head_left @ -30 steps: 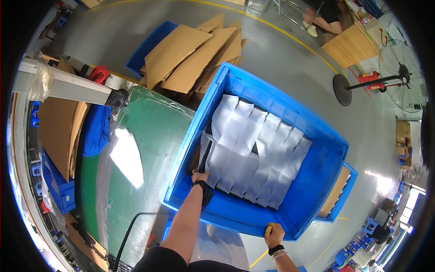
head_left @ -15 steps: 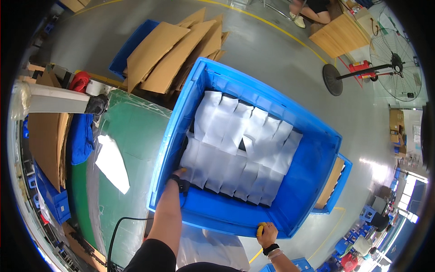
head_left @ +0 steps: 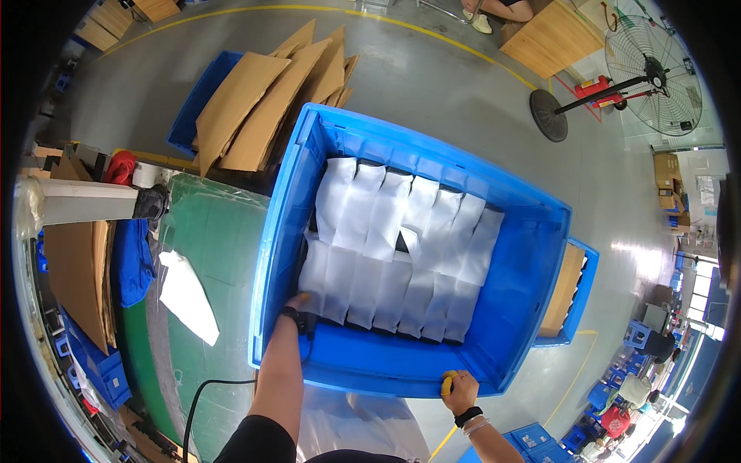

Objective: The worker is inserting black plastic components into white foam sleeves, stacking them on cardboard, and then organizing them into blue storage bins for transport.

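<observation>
A large blue plastic bin [head_left: 432, 139] lies in front of me, holding two rows of white, soft-looking sleeves [head_left: 386, 270] with dark edges showing beneath them. My right hand [head_left: 461, 387] is closed over the bin's near rim toward its right end, and yellow covering shows at its fingers. Inside the bin's near left corner is my left hand [head_left: 296, 302], beside the nearest sleeve of the front row. A black wrist device and the angle hide most of its fingers, so its grip is unclear. One sleeve in the middle is folded, baring a dark patch.
Left of the bin is a green work surface [head_left: 212, 301] with a white sheet [head_left: 187, 297] on it. Cardboard sheets [head_left: 270, 96] stand in another blue bin behind. A floor fan [head_left: 549, 116] is far right; a smaller blue bin [head_left: 580, 305] is beside mine. Someone sits far off.
The whole view has shifted, with the bin and surroundings appearing farther left and slightly turned. Both hands keep their places at the bin, and the sleeves lie as before.
</observation>
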A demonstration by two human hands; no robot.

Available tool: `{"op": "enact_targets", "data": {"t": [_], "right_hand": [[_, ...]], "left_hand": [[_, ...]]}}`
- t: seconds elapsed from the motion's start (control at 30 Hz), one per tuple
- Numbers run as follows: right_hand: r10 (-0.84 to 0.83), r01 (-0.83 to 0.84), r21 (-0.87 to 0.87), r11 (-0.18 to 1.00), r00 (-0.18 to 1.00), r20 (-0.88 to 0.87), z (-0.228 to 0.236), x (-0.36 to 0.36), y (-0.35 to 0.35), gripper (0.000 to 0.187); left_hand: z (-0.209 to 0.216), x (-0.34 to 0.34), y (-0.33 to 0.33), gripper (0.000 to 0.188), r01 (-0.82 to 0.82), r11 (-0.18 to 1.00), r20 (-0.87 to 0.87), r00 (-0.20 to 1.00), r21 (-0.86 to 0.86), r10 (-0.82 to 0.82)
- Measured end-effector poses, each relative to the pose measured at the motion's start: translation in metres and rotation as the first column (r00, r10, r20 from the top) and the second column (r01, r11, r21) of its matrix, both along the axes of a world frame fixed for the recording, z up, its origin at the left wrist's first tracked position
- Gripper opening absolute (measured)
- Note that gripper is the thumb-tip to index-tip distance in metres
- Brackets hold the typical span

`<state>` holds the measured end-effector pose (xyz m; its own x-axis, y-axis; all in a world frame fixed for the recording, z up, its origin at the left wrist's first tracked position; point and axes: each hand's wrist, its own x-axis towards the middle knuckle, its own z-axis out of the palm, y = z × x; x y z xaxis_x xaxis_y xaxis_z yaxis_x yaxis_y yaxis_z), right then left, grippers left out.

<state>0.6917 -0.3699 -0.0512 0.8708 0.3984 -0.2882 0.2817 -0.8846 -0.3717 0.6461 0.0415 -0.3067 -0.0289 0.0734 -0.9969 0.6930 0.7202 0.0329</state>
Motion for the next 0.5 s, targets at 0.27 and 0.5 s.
{"op": "enact_targets", "data": {"t": [0.27,0.5], "right_hand": [[-0.026,0.026,0.011,1.0,0.999,-0.019,0.001,0.0,0.001,0.01],[-0.018,0.018,0.016,1.0,1.0,-0.008,0.001,0.0,0.004,0.012]], "left_hand": [[0.002,0.004,-0.002,0.037,-0.048,0.996,-0.046,0.998,-0.076,0.044],[0.017,0.008,-0.004,0.033,-0.221,0.973,0.045,0.973,-0.073,0.224]]}}
